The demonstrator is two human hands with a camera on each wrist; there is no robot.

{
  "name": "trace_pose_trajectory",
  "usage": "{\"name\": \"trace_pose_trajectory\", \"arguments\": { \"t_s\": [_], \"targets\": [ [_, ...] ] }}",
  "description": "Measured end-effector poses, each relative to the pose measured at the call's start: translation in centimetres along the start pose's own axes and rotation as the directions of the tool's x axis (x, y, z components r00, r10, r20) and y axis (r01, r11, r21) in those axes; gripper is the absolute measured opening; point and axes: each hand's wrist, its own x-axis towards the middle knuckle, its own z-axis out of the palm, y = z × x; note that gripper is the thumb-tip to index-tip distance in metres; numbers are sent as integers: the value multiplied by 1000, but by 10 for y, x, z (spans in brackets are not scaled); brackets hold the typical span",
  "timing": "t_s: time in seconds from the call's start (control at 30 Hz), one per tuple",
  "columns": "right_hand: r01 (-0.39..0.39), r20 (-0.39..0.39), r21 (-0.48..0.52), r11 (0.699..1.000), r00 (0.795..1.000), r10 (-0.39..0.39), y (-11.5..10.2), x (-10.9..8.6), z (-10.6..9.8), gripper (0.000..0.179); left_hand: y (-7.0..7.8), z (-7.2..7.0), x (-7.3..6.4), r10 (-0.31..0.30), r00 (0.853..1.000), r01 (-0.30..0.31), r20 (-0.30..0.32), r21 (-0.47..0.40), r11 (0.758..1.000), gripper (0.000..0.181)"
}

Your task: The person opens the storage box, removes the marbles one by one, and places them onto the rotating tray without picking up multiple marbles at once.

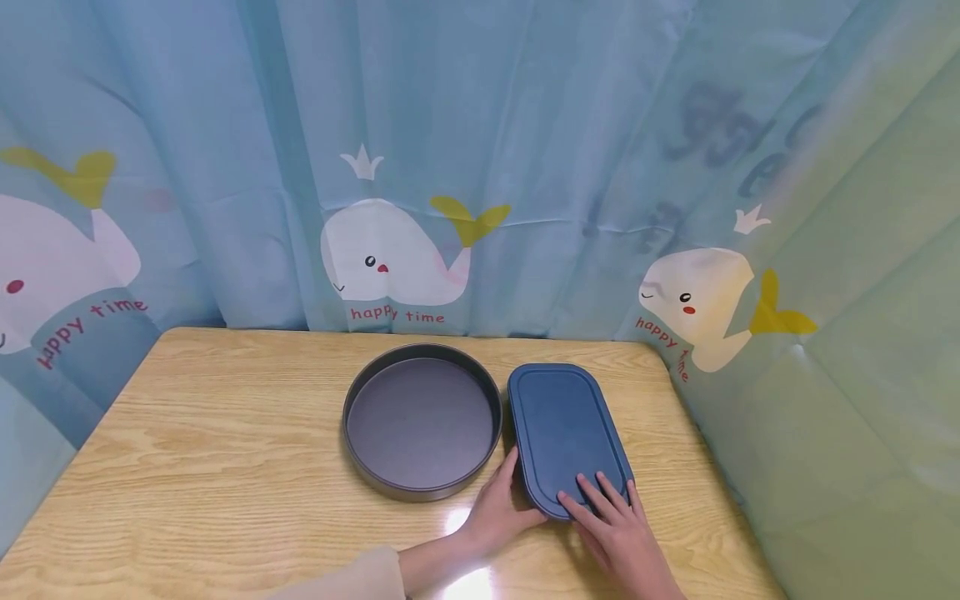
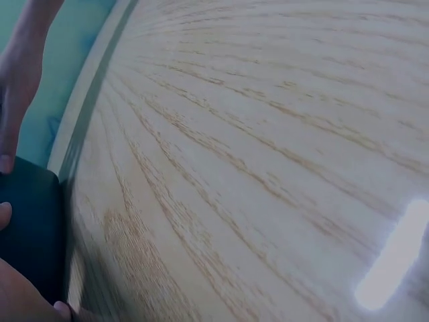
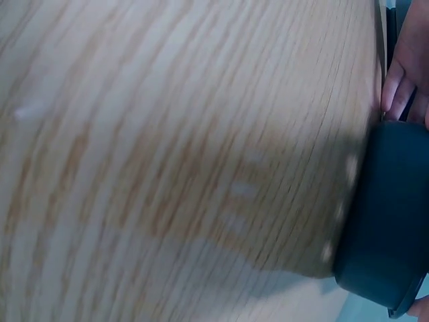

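Note:
A dark blue rectangular lidded container (image 1: 564, 429) lies on the table, its lid facing up. My left hand (image 1: 495, 512) grips its near left corner, fingers along the left side and thumb at the near end. Over the near right corner, my right hand (image 1: 618, 529) has its fingertips spread on the lid, with the thumb lower down by the near wall. In the left wrist view, the right hand (image 2: 19, 87) reaches down to the container (image 2: 30, 228). The right wrist view shows the container's side wall (image 3: 385, 215) and part of the left hand (image 3: 410, 67).
A round dark grey pan (image 1: 422, 421) stands just left of the container, a narrow gap between them. Both are on a wood-grain table (image 1: 225, 467). Behind and to the right hangs a blue-green curtain (image 1: 555, 125) with whale prints.

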Motion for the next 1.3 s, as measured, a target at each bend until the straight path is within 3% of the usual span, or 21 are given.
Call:
{"name": "trace_pose_trajectory", "arguments": {
  "t_s": [0.57, 0.9, 1.07, 1.3],
  "targets": [
    [-53, -8, 65, 996, 999, 53, -4, 3, -6, 51, 2, 1, -1, -19, 1000, 19, -10, 45, 999, 106],
    [-2, -66, 41, 999, 998, 5, -2, 8, -13, 50, 1, 0, 0, 9, 1000, -8, -18, 42, 999, 106],
    [-51, -80, 54, 997, 995, 55, -2, 8, -20, 52, 1, -1, 0, 29, 999, -29, -19, 27, 999, 107],
    [-109, -124, 197, 974, 983, 135, 2, 14, -30, 47, 3, -2, 0, 20, 1000, -20, -23, 8, 1000, 108]
  ]
}}
